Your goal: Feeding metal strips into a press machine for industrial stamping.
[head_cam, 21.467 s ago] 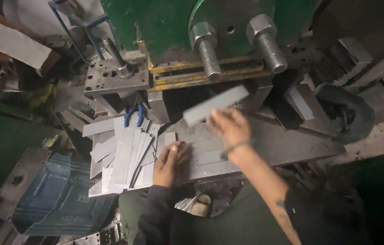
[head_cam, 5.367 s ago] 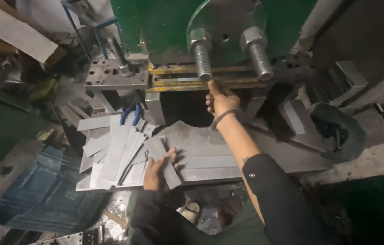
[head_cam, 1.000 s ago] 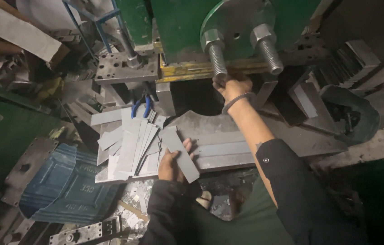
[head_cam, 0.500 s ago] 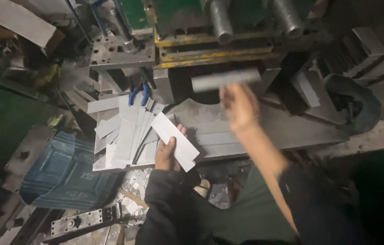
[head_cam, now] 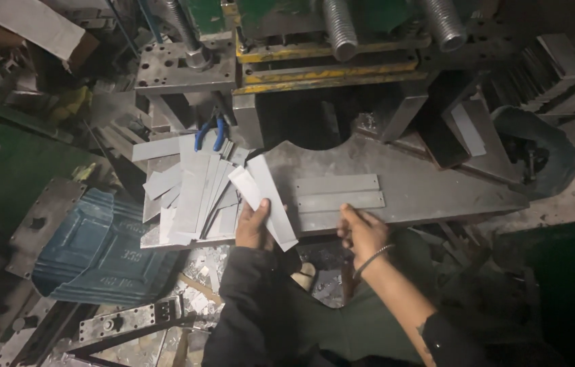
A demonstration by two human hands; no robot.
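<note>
Metal strips (head_cam: 265, 197) rest in left hand (head_cam: 253, 228), fanning up-left.

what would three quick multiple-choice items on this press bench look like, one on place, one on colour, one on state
1. Where do the pliers lie?
A. behind the pile of strips
B. on the floor
C. in the right hand

2. What colour are the pliers' handles?
A. red
B. blue
C. yellow

3. What is the left hand doing?
A. resting empty
B. pressing a button
C. holding metal strips

Answers:
1 A, they sit at the pile's far edge, near the press.
2 B, both handles show blue.
3 C, its fingers grip the strips, while the right hand sits at the plate edge.
</note>
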